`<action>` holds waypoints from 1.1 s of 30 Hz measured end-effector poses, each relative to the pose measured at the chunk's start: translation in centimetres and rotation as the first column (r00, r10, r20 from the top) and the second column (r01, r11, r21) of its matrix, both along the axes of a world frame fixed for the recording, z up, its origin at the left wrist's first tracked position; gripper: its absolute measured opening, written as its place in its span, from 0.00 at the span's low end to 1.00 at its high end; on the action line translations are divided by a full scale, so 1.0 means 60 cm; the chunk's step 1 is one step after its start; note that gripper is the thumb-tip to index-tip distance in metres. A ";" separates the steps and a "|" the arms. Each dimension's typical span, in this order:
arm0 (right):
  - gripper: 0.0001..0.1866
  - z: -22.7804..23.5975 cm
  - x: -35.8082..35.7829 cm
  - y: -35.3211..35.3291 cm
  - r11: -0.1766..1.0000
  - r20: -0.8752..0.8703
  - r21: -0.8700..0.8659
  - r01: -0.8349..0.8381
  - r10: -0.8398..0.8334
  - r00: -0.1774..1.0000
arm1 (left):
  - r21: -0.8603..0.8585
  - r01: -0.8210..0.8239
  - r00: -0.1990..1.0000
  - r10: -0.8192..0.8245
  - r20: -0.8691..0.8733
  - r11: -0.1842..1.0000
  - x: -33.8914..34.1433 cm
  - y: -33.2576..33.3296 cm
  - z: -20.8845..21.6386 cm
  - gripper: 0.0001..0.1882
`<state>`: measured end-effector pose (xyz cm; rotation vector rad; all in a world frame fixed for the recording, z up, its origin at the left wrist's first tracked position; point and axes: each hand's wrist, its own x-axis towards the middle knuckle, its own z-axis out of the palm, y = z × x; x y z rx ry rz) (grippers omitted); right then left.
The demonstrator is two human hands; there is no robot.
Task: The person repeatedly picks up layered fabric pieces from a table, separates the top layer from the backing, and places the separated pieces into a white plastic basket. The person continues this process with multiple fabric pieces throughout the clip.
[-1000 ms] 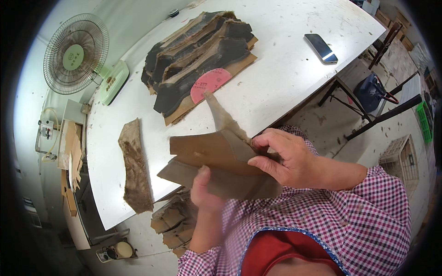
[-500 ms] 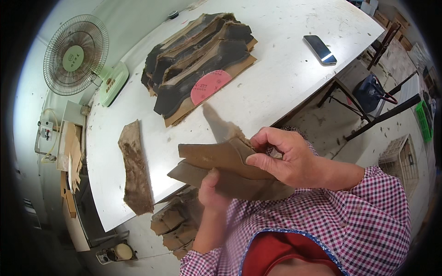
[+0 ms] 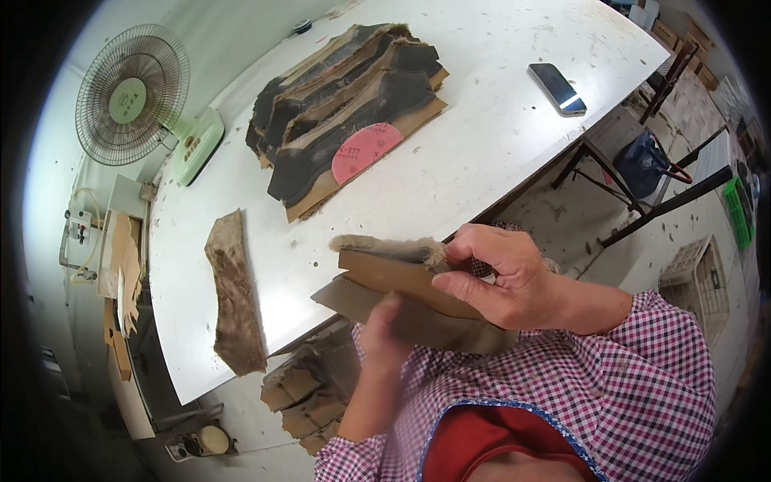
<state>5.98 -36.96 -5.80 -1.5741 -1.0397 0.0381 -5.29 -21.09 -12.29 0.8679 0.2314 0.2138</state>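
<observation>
Over the table's near edge I hold brown, hide-like pieces with fur. A tan piece [image 3: 418,285] lies on top of a greyer piece [image 3: 353,304], and a fluffy fur edge [image 3: 385,245] runs along the far side. My right hand [image 3: 506,277] pinches the pieces at the right end, thumb on top. From below, my left hand [image 3: 381,333] grips the greyer piece, its thumb blurred on the upper face and its fingers hidden underneath. To the left, a single brown fur piece [image 3: 234,293] lies on the white table [image 3: 474,145].
Farther back lies a stack of dark and tan pieces [image 3: 345,112] with a pink half-round label [image 3: 365,153]. A phone [image 3: 557,88] rests at the right. A fan [image 3: 132,100] stands at the left edge. More brown pieces [image 3: 297,394] sit below the table; a chair [image 3: 634,185] stands right.
The held pieces have shifted slightly right. The fur that stuck out and away over the table now lies along their far edge. My left hand has moved right with them.
</observation>
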 end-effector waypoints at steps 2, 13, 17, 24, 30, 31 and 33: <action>0.07 -0.006 0.005 0.002 1.000 0.056 0.016 0.008 -0.009 0.998 | 0.008 0.009 1.000 -0.009 0.005 1.000 0.004 -0.001 -0.001 0.31; 0.09 -0.005 0.024 0.000 0.999 0.227 0.053 0.003 -0.015 0.974 | 0.085 0.052 0.997 -0.046 -0.067 0.995 0.004 -0.014 0.020 0.31; 0.12 -0.002 0.036 0.001 0.998 -0.004 0.062 0.022 -0.021 1.000 | -0.150 0.124 0.987 -0.106 0.123 0.981 0.004 -0.005 -0.003 0.29; 0.10 0.019 0.083 0.055 0.829 -0.716 0.455 0.324 0.125 0.687 | -0.059 0.224 0.972 -0.218 0.090 0.973 0.010 -0.002 -0.045 0.36; 0.10 -0.005 0.100 0.052 0.812 -0.693 0.459 0.359 0.074 0.718 | 0.282 0.096 0.991 -0.117 0.058 0.955 0.021 -0.026 -0.025 0.32; 0.10 -0.009 0.103 0.050 0.813 -0.700 0.449 0.370 0.063 0.711 | 0.308 0.074 0.993 -0.098 0.062 0.948 0.024 -0.030 -0.020 0.31; 0.10 -0.016 0.105 0.050 0.820 -0.694 0.428 0.380 0.029 0.720 | 0.368 0.022 0.999 -0.038 0.036 0.930 0.029 -0.034 -0.015 0.28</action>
